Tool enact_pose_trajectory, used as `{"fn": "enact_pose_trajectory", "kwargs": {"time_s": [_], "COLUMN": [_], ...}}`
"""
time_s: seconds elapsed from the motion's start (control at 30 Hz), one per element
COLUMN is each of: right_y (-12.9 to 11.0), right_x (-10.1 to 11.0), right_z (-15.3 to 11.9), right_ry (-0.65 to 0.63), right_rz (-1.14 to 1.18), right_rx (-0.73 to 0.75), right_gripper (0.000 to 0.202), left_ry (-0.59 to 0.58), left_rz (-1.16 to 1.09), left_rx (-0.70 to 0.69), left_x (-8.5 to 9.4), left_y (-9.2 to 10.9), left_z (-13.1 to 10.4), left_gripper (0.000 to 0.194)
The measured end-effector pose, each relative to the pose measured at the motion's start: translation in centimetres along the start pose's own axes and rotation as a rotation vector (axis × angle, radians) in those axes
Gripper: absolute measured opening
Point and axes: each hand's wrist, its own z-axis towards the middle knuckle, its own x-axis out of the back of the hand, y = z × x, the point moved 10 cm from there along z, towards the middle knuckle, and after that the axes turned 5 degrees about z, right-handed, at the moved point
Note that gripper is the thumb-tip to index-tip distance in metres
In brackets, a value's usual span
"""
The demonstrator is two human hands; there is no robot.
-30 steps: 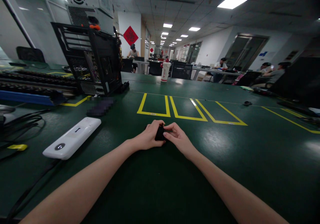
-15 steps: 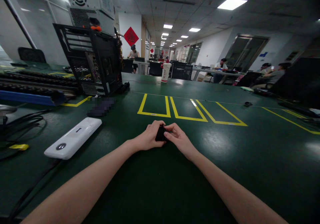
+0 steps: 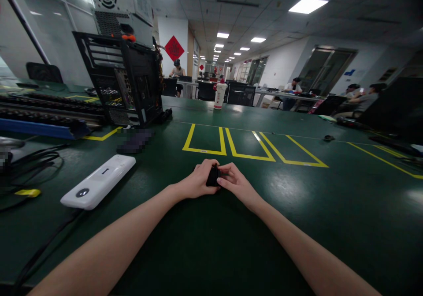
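Observation:
A small black object (image 3: 213, 177) is between my two hands, low over the green table (image 3: 211, 247). Its kind cannot be made out, since fingers cover much of it. My left hand (image 3: 198, 180) wraps round it from the left, thumb below and fingers over the top. From the right, the bent thumb and fingers of my right hand (image 3: 234, 180) pinch at its right side. Just beyond my hands, yellow tape outlines (image 3: 205, 151) mark the tabletop.
To the left lies a white power bank-like device (image 3: 99, 182) with a black cable. Behind it stand an open black computer case (image 3: 132, 80) and a blue-edged rack (image 3: 39, 128). A white-and-red bottle (image 3: 219, 96) is at the far edge. People sit at desks beyond.
My hands stay in almost the same place on the black object. The whole view has shifted very slightly; my right fingers have moved only a little.

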Motion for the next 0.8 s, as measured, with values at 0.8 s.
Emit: {"fn": "enact_pose_trajectory", "kwargs": {"time_s": [0.8], "right_y": [0.33], "right_x": [0.50], "right_z": [0.40], "right_ry": [0.055], "right_rz": [-0.058], "right_rx": [0.018], "right_gripper": [0.023], "left_ry": [-0.020], "left_rz": [0.027], "left_rx": [-0.030], "left_x": [0.20], "left_y": [0.65], "left_z": [0.02], "left_gripper": [0.056]}}
